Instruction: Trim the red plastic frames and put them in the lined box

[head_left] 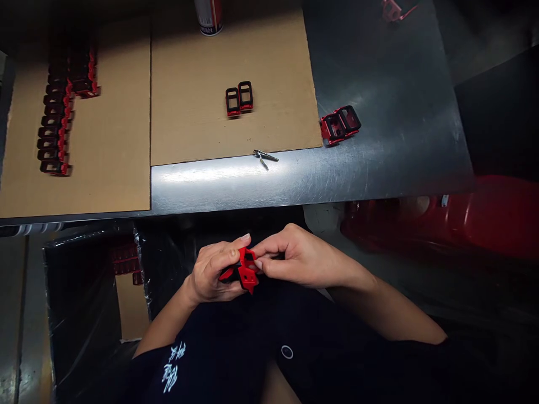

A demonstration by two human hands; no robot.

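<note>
My left hand (214, 270) is wrapped round a red-and-black plastic part (246, 272), held over my lap in front of the table's edge. From the other side, my right hand (295, 255) closes thumb and forefinger in a pinch at the part's right edge. Whether a smaller piece sits between those fingertips is hidden. Two framed black-and-red parts (239, 99) stand side by side on the cardboard sheet (193, 132). A small metal tool resembling nail clippers (266, 157) lies at the sheet's near edge.
Long rows of similar parts (54, 132) line the left cardboard (113, 168). More parts (340, 124) rest on the metal tabletop (391, 151); a spray can (209, 17) stands behind. Below left is a box lined with black plastic (84, 314); a red, shiny object (497, 216) sits lower right.
</note>
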